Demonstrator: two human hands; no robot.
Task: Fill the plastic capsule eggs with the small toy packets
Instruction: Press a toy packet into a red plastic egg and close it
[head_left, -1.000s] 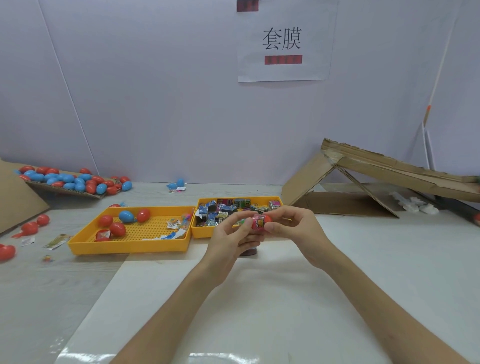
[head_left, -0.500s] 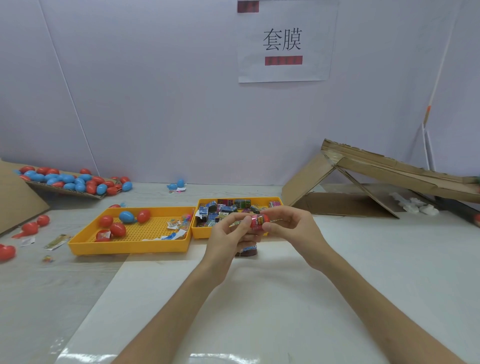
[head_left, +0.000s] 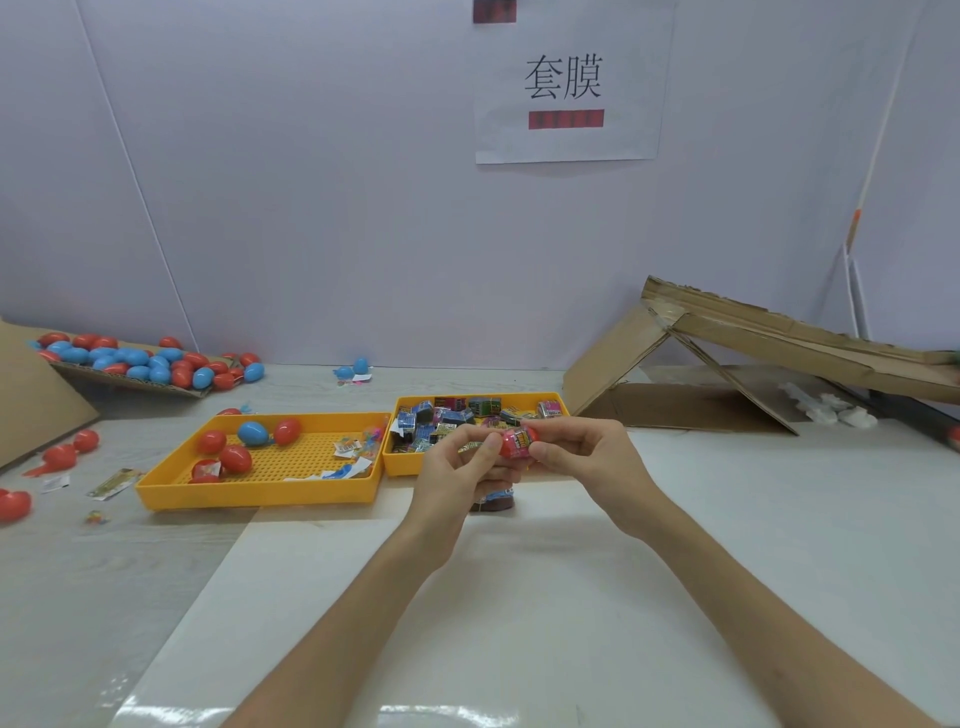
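Red capsule egg (head_left: 516, 443) pinched between left hand (head_left: 457, 467) and right hand (head_left: 582, 457) (near tray's (head_left: 397, 467) rim)

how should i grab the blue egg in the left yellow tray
Come straight down from above and pinch the blue egg across its middle, fingers at its near and far sides. It lies on its side in the yellow tray, with red eggs close left and right, so those sides look crowded.

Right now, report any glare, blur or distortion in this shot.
Head view: soft, even light; glare streaks on the white sheet at the bottom edge; wide-angle lens tilts the wall seams; red bars on the paper sign are blurred; the red egg between left hand and right hand is legible.
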